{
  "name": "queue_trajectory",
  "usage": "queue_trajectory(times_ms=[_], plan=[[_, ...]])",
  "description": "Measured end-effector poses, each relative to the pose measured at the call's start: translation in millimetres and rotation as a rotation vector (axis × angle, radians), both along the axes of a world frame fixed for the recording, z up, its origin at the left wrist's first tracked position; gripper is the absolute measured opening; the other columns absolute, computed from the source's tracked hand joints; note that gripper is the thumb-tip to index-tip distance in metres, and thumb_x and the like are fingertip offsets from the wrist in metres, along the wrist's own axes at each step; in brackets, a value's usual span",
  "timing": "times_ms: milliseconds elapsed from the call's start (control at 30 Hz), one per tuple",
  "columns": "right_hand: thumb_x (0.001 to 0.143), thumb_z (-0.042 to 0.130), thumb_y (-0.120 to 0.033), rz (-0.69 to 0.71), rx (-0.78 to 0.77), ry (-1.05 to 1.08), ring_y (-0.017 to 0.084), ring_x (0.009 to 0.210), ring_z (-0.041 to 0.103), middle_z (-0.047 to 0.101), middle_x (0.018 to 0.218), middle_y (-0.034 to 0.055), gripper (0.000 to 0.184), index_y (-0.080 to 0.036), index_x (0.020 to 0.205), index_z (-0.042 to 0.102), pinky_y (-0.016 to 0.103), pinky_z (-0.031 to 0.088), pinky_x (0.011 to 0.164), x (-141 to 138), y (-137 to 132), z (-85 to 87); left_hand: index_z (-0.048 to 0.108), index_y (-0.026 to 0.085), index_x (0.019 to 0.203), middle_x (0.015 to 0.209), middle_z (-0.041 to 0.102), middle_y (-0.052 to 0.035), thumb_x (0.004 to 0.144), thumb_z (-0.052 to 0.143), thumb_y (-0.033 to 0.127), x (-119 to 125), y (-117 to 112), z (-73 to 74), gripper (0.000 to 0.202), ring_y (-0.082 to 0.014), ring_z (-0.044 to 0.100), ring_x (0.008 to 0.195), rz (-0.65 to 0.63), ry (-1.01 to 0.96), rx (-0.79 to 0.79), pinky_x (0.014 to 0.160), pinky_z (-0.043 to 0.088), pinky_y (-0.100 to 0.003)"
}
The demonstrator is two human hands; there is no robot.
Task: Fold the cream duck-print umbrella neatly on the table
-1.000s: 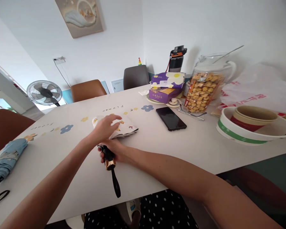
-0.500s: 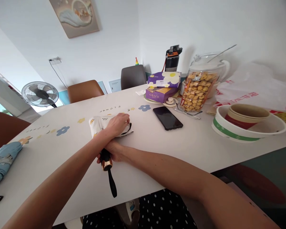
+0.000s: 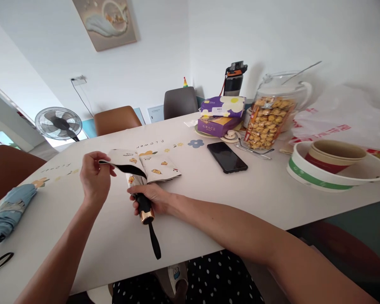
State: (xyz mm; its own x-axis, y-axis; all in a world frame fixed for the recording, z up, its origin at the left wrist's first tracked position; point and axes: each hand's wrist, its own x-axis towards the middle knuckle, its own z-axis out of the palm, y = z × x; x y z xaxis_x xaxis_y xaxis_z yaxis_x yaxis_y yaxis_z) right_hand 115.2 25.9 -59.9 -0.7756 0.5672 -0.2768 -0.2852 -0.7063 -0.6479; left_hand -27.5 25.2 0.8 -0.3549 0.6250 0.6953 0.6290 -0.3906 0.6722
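Observation:
A folding umbrella [image 3: 160, 168] with a white printed canopy and black lining lies on the table, its canopy collapsed and partly spread in flaps. My right hand [image 3: 153, 196] is wrapped round its black handle, just above a copper-coloured ring; a black wrist strap [image 3: 155, 241] trails from the end. On the left, my left hand [image 3: 96, 175] pinches the edge of one canopy flap, lifted so the dark underside shows. Another flap rests flat to the right of the shaft.
A black phone [image 3: 227, 157] and glasses [image 3: 255, 152] lie right of the umbrella. Farther right stand a snack jar [image 3: 269, 122] and a white bowl [image 3: 323, 179] holding a paper cup. A blue folded umbrella [image 3: 12, 211] is at the left; purple tissue packs [image 3: 221, 116] sit behind.
My left hand has moved from the right side of the canopy across to the left, drawing a flap up and over. My right hand still grips the handle.

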Motion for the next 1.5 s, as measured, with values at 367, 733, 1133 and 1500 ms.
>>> queue_trajectory(times_ms=[367,733,1133,1500], plan=[[0.066,0.075,-0.027,-0.008,0.025,0.011,0.007,0.047,0.05,0.05,0.068,-0.0025,0.029,-0.015,0.079,0.052,0.023,0.048,0.042,2.3,-0.8,4.3,0.054,0.018,0.061,0.061,0.05,0.0021,0.051,0.04,0.004,-35.3,1.2,-28.5,0.022,-0.0097,0.051,0.047,0.112,-0.44,-0.001,0.044,0.05,-0.025],[0.082,0.041,-0.065,-0.064,-0.001,-0.05,0.006,0.038,0.043,0.047,0.061,-0.0035,0.046,-0.019,0.082,0.045,0.019,0.039,0.034,9.6,1.6,23.7,0.054,0.016,0.06,0.064,0.051,0.0036,0.056,0.043,0.005,-34.5,-1.6,-31.9,0.015,-0.0079,0.051,0.05,0.078,-0.369,0.086,0.048,0.052,-0.026],[0.069,0.068,-0.043,-0.28,0.21,-0.454,0.012,0.036,0.048,0.049,0.055,-0.0004,0.034,-0.016,0.071,0.046,0.025,0.039,0.027,9.0,7.7,20.1,0.056,0.017,0.056,0.061,0.053,0.0022,0.053,0.037,0.001,-45.4,1.3,-38.5,0.025,-0.012,0.052,0.065,0.165,-0.26,0.129,0.064,0.049,-0.029],[0.069,0.062,-0.033,-0.279,0.398,-0.561,0.015,0.035,0.049,0.045,0.049,-0.0007,0.022,-0.019,0.066,0.045,0.025,0.036,0.027,3.8,4.2,10.4,0.058,0.017,0.063,0.057,0.052,0.0026,0.063,0.048,0.01,-24.9,-8.5,-25.6,0.012,-0.0108,0.052,0.056,-0.065,-0.436,-0.003,0.062,0.051,-0.029]])
